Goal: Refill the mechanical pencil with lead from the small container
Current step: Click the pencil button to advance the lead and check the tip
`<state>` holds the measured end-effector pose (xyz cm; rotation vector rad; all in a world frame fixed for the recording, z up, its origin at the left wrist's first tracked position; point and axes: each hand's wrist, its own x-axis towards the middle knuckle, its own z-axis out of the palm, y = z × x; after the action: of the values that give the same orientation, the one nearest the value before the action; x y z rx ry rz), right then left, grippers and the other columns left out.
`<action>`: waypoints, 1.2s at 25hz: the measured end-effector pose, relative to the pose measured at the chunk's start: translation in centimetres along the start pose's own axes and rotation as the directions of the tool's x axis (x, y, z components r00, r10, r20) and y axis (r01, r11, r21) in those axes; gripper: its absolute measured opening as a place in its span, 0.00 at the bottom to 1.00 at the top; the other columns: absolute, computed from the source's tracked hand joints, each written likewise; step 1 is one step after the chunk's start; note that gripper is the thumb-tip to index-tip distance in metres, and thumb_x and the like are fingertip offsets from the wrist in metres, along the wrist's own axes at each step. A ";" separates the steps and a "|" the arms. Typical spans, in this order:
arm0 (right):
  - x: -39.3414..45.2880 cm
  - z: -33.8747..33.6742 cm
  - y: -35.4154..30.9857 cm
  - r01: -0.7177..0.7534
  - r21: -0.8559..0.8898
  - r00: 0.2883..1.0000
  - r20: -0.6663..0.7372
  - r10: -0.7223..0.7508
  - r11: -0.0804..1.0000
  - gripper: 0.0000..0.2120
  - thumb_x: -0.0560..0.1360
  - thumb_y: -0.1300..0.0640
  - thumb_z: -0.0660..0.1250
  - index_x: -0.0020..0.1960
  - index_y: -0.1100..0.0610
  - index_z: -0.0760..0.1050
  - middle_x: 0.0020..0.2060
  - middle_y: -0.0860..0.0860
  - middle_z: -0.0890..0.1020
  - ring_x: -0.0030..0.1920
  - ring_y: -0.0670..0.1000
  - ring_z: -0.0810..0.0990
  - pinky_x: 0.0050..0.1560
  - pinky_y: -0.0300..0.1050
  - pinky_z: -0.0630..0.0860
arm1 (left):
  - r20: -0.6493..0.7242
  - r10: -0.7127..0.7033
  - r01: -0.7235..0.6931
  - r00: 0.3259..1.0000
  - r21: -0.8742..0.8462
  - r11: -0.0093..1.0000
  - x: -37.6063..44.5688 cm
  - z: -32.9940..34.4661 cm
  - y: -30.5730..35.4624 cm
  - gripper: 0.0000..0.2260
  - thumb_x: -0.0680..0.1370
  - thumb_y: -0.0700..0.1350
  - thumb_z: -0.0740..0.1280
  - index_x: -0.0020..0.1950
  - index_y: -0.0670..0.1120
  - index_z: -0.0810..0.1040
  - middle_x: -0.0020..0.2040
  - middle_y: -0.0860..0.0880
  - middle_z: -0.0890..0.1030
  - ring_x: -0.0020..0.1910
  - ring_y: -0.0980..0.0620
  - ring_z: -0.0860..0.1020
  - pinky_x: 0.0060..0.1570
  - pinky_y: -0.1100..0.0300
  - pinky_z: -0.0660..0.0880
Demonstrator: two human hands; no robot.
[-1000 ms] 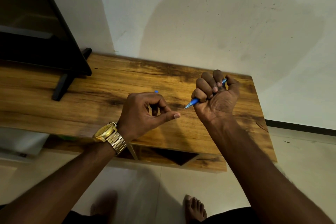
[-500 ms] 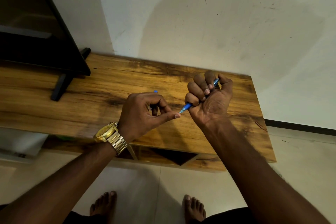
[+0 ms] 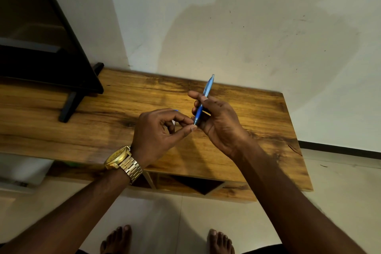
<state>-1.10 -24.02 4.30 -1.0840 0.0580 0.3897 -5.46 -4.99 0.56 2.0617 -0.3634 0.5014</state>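
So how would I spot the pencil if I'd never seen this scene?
Find the long wooden table against the white wall; two hands meet above its middle. The right hand holds the pencil, a slim blue stick tilted up toward the wall, its lower tip meeting the left hand. Nothing else here is so blue.

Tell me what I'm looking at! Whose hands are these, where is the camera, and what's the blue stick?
There is no robot here, just a person. The camera sits on the person's head and looks down, so you see their own arms and even their bare feet on the floor. The right hand holds a blue mechanical pencil, tilted with one end pointing up and away. The left hand, with a gold watch on its wrist, pinches something tiny at the pencil's lower end; I cannot tell what it is. Below the hands is a wooden table. A dark screen stands on it at the left.
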 end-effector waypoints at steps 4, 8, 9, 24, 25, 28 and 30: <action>0.3 -0.9 0.6 0.099 -0.264 0.990 -0.074 -0.123 0.959 0.08 0.82 0.59 0.73 0.61 0.58 0.86 0.44 0.51 0.86 0.43 0.48 0.85 0.48 0.44 0.84 | 0.050 -0.034 0.033 0.998 0.039 0.999 -0.1 0.1 -0.2 0.07 0.76 0.56 0.80 0.52 0.58 0.88 0.47 0.63 0.88 0.38 0.56 0.85 0.38 0.68 0.78; 0.7 -3.1 1.3 -0.084 -0.735 0.913 -0.327 -0.243 0.673 0.08 0.74 0.54 0.83 0.50 0.54 0.86 0.40 0.50 0.90 0.40 0.45 0.90 0.41 0.44 0.86 | 0.188 -0.204 0.137 0.961 0.316 0.939 0.8 -1.3 -2.1 0.22 0.77 0.57 0.77 0.70 0.56 0.81 0.65 0.57 0.82 0.63 0.53 0.80 0.61 0.50 0.80; 0.9 -3.7 1.6 -0.133 -0.796 0.902 -0.343 -0.260 0.590 0.09 0.73 0.53 0.83 0.48 0.54 0.86 0.39 0.50 0.90 0.39 0.46 0.90 0.43 0.46 0.88 | 0.210 -0.266 0.150 0.941 0.447 0.882 1.0 -1.8 -2.8 0.28 0.77 0.59 0.75 0.76 0.54 0.76 0.72 0.52 0.78 0.71 0.48 0.75 0.67 0.48 0.76; 2.0 -5.9 3.7 -0.167 -0.943 0.915 -0.257 -0.311 0.288 0.13 0.73 0.49 0.83 0.37 0.53 0.82 0.30 0.47 0.84 0.30 0.43 0.82 0.26 0.31 0.73 | 0.338 -0.586 0.129 0.736 0.780 0.612 -0.4 -2.0 -5.1 0.47 0.81 0.74 0.51 0.88 0.48 0.36 0.88 0.45 0.32 0.88 0.42 0.35 0.85 0.37 0.41; 2.0 -6.0 3.6 -0.169 -0.942 0.918 -0.258 -0.301 0.291 0.13 0.74 0.50 0.83 0.37 0.53 0.82 0.30 0.48 0.84 0.30 0.44 0.83 0.27 0.32 0.76 | 0.346 -0.588 0.127 0.731 0.778 0.615 -0.3 -2.1 -5.0 0.47 0.81 0.74 0.52 0.88 0.48 0.36 0.88 0.45 0.32 0.88 0.42 0.35 0.85 0.37 0.41; 1.2 -5.9 3.3 -0.185 -0.939 0.929 -0.263 -0.259 0.290 0.12 0.76 0.51 0.81 0.39 0.56 0.83 0.32 0.51 0.86 0.33 0.49 0.86 0.37 0.48 0.87 | 0.354 -0.586 0.117 0.729 0.779 0.616 -0.7 -2.0 -4.9 0.47 0.81 0.75 0.53 0.89 0.49 0.38 0.88 0.45 0.33 0.88 0.42 0.36 0.85 0.38 0.41; 1.0 -5.9 2.6 -0.190 -0.949 0.928 -0.258 -0.271 0.251 0.10 0.78 0.52 0.78 0.42 0.55 0.83 0.36 0.50 0.86 0.36 0.49 0.86 0.41 0.49 0.87 | 0.330 -0.579 0.140 0.745 0.772 0.620 -0.4 -2.2 -5.0 0.46 0.81 0.74 0.54 0.89 0.50 0.40 0.89 0.46 0.35 0.88 0.43 0.38 0.85 0.38 0.41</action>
<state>-0.16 -27.82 -0.93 -2.4620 0.1389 0.1039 -4.00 -0.55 -2.35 2.9557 -0.0221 -0.3318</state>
